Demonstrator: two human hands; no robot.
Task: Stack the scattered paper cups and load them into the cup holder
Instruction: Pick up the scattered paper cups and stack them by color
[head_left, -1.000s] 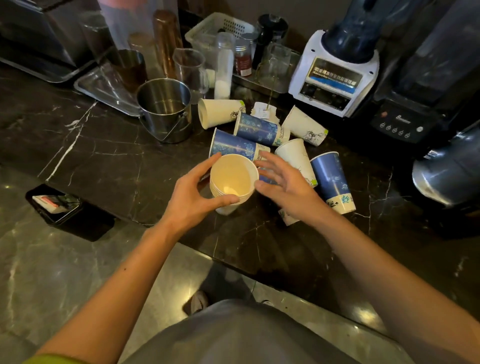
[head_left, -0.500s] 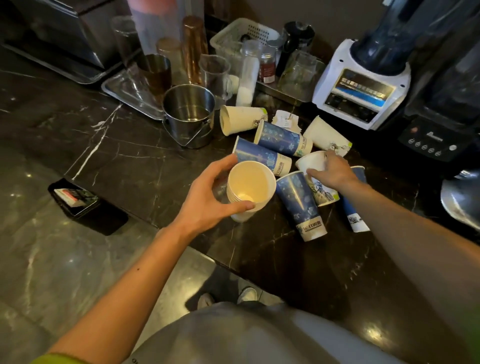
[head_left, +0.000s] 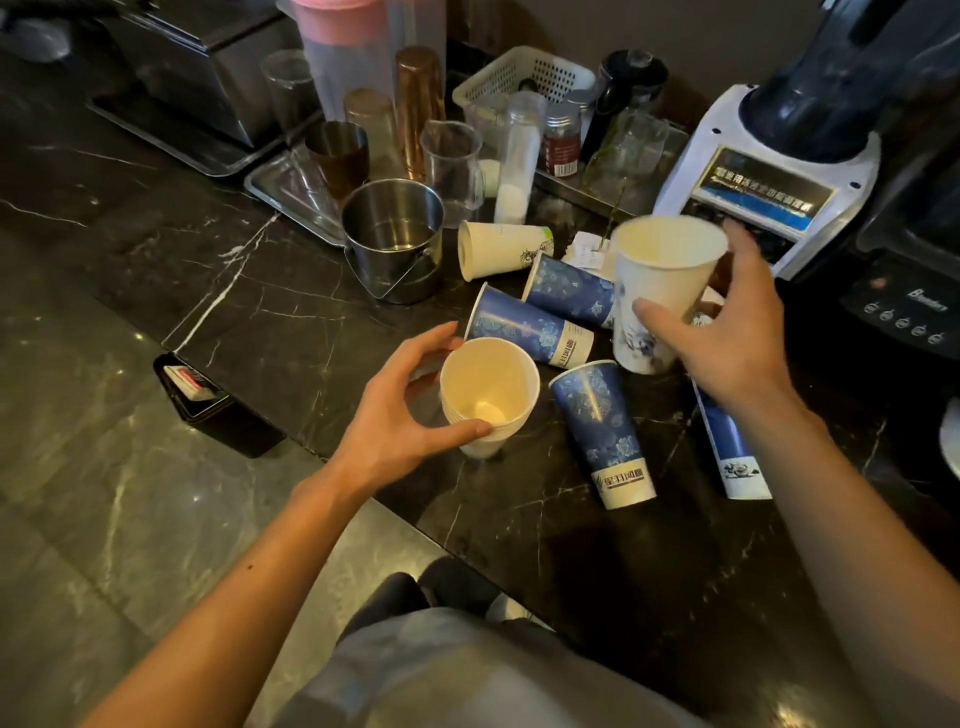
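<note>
White cup lifted at two o'clock of our stack

Our left hand (head_left: 410, 415) grips the upright nested stack of cream paper cups (head_left: 488, 395) on the dark marble surface (head_left: 260, 312); farther out, our right hand (head_left: 727, 338) holds a white printed paper cup (head_left: 660, 291), mouth up and nearly vertical.

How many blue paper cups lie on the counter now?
4: two beside the held stack, one nearer, one under the right forearm. Others may be hidden.
</note>
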